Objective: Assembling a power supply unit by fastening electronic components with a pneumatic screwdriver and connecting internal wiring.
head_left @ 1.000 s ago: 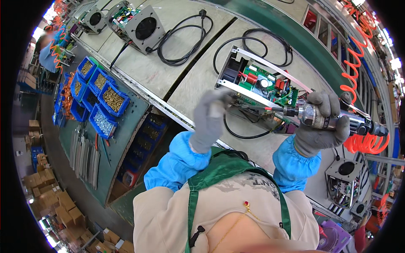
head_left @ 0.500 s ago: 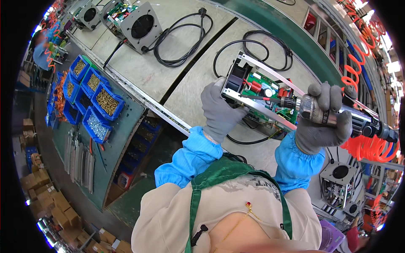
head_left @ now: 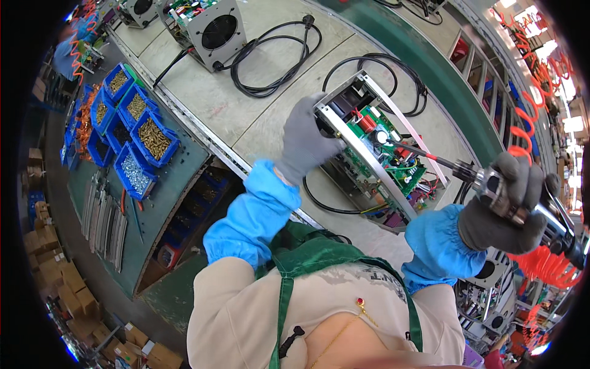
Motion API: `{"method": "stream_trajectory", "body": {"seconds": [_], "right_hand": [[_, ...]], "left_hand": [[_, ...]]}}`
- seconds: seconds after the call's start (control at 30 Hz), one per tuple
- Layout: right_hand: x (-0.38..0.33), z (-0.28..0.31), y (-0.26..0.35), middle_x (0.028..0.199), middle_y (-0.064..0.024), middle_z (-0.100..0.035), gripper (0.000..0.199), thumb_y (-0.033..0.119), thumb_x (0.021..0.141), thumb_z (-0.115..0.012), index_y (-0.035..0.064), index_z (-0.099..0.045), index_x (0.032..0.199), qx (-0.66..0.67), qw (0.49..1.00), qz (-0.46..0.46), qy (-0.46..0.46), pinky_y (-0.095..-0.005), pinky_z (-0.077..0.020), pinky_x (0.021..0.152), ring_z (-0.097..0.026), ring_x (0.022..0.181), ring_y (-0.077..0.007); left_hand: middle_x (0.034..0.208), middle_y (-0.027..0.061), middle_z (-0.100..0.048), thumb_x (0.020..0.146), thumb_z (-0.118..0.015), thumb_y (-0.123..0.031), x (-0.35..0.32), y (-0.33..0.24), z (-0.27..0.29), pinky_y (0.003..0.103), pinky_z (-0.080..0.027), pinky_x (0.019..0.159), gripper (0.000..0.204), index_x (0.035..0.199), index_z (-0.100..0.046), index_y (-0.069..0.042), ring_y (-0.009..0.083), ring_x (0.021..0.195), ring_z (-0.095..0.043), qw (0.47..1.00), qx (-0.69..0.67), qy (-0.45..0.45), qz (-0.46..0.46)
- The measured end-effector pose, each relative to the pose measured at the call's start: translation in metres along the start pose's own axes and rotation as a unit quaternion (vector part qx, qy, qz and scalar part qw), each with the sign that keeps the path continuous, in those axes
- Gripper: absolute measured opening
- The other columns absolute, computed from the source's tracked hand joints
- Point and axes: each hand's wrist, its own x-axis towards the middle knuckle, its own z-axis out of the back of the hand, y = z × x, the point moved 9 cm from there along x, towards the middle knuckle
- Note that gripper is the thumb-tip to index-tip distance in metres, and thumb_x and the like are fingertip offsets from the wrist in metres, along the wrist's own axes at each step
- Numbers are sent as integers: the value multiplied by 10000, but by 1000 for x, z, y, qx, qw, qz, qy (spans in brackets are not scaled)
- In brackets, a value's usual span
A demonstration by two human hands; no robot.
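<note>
Gripping metal chassis [head_left: 372,164] with half-curled left hand [head_left: 307,136], power driver [head_left: 485,182] with closed right hand [head_left: 515,206]. In blue bins [head_left: 165,160], brass-coloured parts [head_left: 153,138] and silvery parts [head_left: 133,173].

left grip [head_left: 307,136]: clasping, thumb spread | right grip [head_left: 507,208]: curled tight | left forearm [head_left: 253,209]: slanting inward

Bright, even light covers the pale workbench top [head_left: 203,92]; overhead lights [head_left: 573,124] glare white at upper right; shadow fills beneath the green side table [head_left: 160,209] at left; edges bend toward a black rim, bottom centre blurred
</note>
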Motion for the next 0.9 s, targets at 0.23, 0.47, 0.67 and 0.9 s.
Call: {"method": "stream_trajectory", "body": {"seconds": [0.23, 0.47, 0.67, 0.9], "right_hand": [[5, 4, 6, 710, 73, -436, 444, 209, 732, -681, 86, -574, 1146, -34, 999, 30, 6, -306, -368, 755, -433, 654, -87], [10, -8, -36, 670, 70, -391, 392, 142, 738, -654, 47, -579, 1110, 19, 999, -21, 23, -345, -395, 845, -399, 654, -90], [13, -13, -46, 670, 69, -365, 434, 177, 757, -632, 60, -557, 1168, -35, 998, -26, 39, -336, -373, 807, -392, 653, -91], [18, -36, -92, 666, 23, -378, 516, 210, 820, -614, 82, -483, 1303, -66, 983, -85, 151, -398, -422, 720, -425, 608, -154]], "left_hand": [[974, 153, -540, 519, -855, -248, -17, 7, 6, 427, -480, 776, 702, 1106, -530, -40, 347, 900, -566, 982, 63, -163, 68], [815, 100, -560, 538, -900, -364, -8, -19, 9, 379, -479, 630, 597, 934, -590, -41, 278, 716, -581, 984, 110, -124, -60], [856, 95, -564, 513, -874, -331, -12, -17, 5, 386, -488, 670, 624, 998, -593, -57, 290, 788, -576, 988, 101, -102, -56], [830, 101, -551, 527, -901, -373, -11, -25, 8, 366, -486, 630, 620, 960, -595, -52, 278, 723, -581, 981, 119, -122, -89]]}}
